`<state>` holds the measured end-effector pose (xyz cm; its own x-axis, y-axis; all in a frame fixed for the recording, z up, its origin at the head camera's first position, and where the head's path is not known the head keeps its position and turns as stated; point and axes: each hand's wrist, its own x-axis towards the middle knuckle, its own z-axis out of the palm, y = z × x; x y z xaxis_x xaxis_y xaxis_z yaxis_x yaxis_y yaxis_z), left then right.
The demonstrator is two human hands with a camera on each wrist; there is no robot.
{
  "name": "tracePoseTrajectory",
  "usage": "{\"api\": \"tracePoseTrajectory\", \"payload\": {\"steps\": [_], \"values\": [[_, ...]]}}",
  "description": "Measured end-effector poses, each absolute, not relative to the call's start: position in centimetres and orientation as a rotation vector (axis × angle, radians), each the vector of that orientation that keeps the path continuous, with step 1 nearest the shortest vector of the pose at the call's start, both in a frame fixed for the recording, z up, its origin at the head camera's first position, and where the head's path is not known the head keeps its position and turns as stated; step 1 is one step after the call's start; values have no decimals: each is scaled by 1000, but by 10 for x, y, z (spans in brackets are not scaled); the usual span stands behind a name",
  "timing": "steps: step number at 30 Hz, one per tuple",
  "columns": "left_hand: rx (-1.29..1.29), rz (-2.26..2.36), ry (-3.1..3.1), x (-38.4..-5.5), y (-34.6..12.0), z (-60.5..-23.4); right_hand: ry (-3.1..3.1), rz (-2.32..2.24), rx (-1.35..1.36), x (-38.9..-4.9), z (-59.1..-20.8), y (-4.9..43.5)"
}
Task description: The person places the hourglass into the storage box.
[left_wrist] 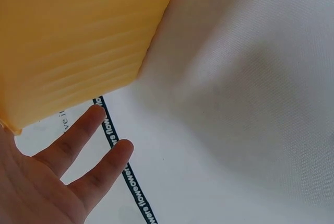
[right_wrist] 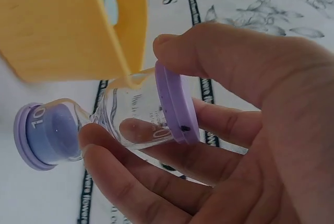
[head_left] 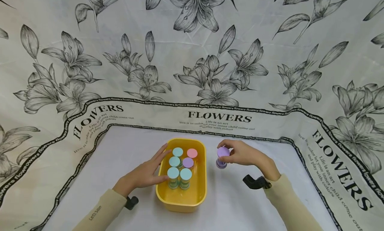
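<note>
My right hand (head_left: 244,152) holds a sand timer (head_left: 223,151) with purple caps, to the right of a yellow plastic bin (head_left: 181,207). In the right wrist view, the thumb presses on one purple cap (right_wrist: 175,104) and the fingers curl under the clear glass; purple sand lies in the bulb at the far end. My left hand (head_left: 145,172) is at the bin's left rim, fingers spread and fairly straight. Inside the bin stand several teal-capped sand timers (head_left: 173,173), one pink-capped sand timer (head_left: 192,153) and one purple-capped sand timer (head_left: 188,162).
A white tabletop (head_left: 240,204) lies under the bin. Behind and at both sides rises a cloth (head_left: 198,71) printed with lilies and "FLOWERS" lettering. Black camera mounts (head_left: 256,182) sit at both wrists.
</note>
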<state>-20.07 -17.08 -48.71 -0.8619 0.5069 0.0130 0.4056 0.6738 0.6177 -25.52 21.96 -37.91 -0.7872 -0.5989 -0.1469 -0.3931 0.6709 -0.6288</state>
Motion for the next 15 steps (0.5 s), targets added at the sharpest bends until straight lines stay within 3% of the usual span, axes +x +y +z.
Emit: {"api": "tracePoseTrajectory", "payload": {"steps": [15], "values": [[765, 925, 2732, -202, -172, -487, 2491, -772, -967, -236, -325, 181]]}}
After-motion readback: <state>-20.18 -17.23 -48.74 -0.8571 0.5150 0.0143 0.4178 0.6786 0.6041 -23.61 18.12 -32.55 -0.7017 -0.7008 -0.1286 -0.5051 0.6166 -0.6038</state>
